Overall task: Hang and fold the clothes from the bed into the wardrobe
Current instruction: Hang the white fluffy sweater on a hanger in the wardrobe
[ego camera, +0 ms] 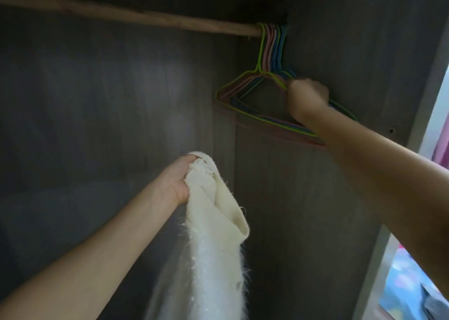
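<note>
Wooden rail (121, 16) ran from upper left, sloping down rightward across the dark wardrobe (97, 101) interior to the far right corner. Left hand (178, 181), low and centre, was clamped on the bunched top of a cream fuzzy garment (216, 246); its long axis ran near vertical, gathered end up, rest trailing down out of view. Right of that, a bunch of coloured wire hangers (252, 81) hung from the rail's right end, hooks up, bars tilted down to the right; right hand (307, 98) closed in a fist on their near shoulders, motion-blurred.
</note>
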Motion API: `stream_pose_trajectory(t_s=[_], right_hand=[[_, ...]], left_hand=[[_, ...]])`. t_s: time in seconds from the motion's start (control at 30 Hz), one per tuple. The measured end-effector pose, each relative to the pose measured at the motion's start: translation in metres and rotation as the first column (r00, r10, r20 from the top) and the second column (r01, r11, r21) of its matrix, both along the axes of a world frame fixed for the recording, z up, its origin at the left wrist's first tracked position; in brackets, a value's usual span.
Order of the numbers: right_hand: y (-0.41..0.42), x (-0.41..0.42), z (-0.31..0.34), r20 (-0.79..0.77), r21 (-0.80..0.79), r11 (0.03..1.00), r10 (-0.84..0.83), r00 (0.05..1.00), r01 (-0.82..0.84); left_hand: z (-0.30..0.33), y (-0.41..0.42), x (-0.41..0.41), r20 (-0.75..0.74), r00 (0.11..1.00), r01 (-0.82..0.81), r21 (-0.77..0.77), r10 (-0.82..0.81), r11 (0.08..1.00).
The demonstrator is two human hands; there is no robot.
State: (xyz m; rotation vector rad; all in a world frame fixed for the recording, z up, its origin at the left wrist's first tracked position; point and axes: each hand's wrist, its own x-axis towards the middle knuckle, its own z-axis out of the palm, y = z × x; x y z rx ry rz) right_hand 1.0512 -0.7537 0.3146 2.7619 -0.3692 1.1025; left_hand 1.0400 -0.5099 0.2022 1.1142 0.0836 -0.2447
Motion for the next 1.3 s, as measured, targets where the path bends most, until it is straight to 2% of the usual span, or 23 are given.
stream_pose_trajectory(t_s=[0.07, 0.17, 0.27, 0.33, 0.4, 0.43, 0.47, 0.5, 0.53, 0.57, 0.6, 0.67, 0.8, 0.9, 1.0, 1.1, 1.17, 1.2, 1.3], right_hand=[[0.001, 0.002, -0.003, 0.025, 0.041, 0.998, 0.045, 0.999, -0.046], [0.011, 0.002, -0.008, 0.17, 0.195, 0.966, 0.136, 0.976, -0.169], [0.021, 0.0, -0.033, 0.375, 0.345, 0.852, 0.26, 0.89, -0.394], [0.025, -0.006, -0.075, 0.461, 0.409, 0.75, 0.322, 0.827, -0.52], [0.03, -0.016, -0.123, 0.487, 0.529, 0.595, 0.372, 0.79, -0.606], [0.033, -0.022, -0.143, 0.478, 0.627, 0.467, 0.403, 0.781, -0.624], [0.036, -0.03, -0.157, 0.481, 0.735, 0.278, 0.428, 0.765, -0.618], [0.039, -0.036, -0.166, 0.484, 0.822, 0.05, 0.46, 0.744, -0.567], [0.04, -0.043, -0.171, 0.471, 0.871, -0.131, 0.494, 0.731, -0.473], [0.04, -0.05, -0.173, 0.443, 0.895, -0.203, 0.516, 0.733, -0.397], [0.039, -0.056, -0.174, 0.43, 0.902, -0.22, 0.51, 0.745, -0.37], [0.035, -0.071, -0.171, 0.515, 0.857, -0.27, 0.441, 0.735, -0.439], [0.034, -0.111, -0.152, 0.762, 0.632, -0.524, 0.29, 0.579, -0.571], [0.043, -0.136, -0.146, 0.848, 0.483, -0.666, 0.193, 0.494, -0.568], [0.062, -0.148, -0.16, 0.854, 0.459, -0.719, 0.193, 0.484, -0.523], [0.081, -0.154, -0.193, 0.818, 0.544, -0.677, 0.297, 0.493, -0.495], [0.088, -0.157, -0.224, 0.755, 0.652, -0.586, 0.439, 0.487, -0.481], [0.09, -0.16, -0.24, 0.696, 0.718, -0.507, 0.538, 0.476, -0.477], [0.088, -0.163, -0.266, 0.443, 0.876, -0.291, 0.8, 0.404, -0.385]], left_hand=[[-0.004, 0.004, 0.005, -0.026, 0.999, 0.025, 0.005, -0.025, 1.0], [-0.008, 0.006, 0.013, -0.048, 0.997, 0.054, 0.028, -0.053, 0.998], [-0.013, 0.003, 0.016, -0.044, 0.996, 0.079, 0.061, -0.077, 0.995], [-0.019, 0.002, 0.016, -0.058, 0.995, 0.085, 0.075, -0.081, 0.994], [-0.03, -0.001, 0.012, -0.077, 0.994, 0.083, 0.097, -0.075, 0.992], [-0.038, -0.004, 0.007, -0.088, 0.994, 0.081, 0.108, -0.072, 0.991], [-0.046, -0.008, 0.004, -0.101, 0.993, 0.075, 0.12, -0.063, 0.99], [-0.055, -0.012, 0.0, -0.121, 0.991, 0.066, 0.134, -0.05, 0.989], [-0.066, -0.016, -0.005, -0.14, 0.989, 0.058, 0.144, -0.038, 0.988], [-0.077, -0.019, -0.009, -0.164, 0.986, 0.063, 0.156, -0.037, 0.986], [-0.087, -0.021, -0.014, -0.181, 0.983, 0.056, 0.175, -0.024, 0.983], [-0.107, -0.02, -0.025, -0.215, 0.976, 0.022, 0.208, 0.024, 0.978], [-0.132, -0.012, -0.049, -0.257, 0.958, -0.061, 0.256, 0.129, 0.965], [-0.142, -0.007, -0.065, -0.28, 0.939, -0.111, 0.303, 0.199, 0.947], [-0.138, -0.004, -0.076, -0.28, 0.932, -0.135, 0.323, 0.231, 0.937], [-0.122, 0.003, -0.082, -0.231, 0.957, -0.084, 0.354, 0.174, 0.932], [-0.105, 0.013, -0.083, -0.183, 0.97, -0.085, 0.367, 0.162, 0.926], [-0.094, 0.019, -0.083, -0.151, 0.974, -0.105, 0.37, 0.171, 0.923], [-0.071, 0.051, -0.082, -0.088, 0.957, -0.229, 0.365, 0.278, 0.902]])
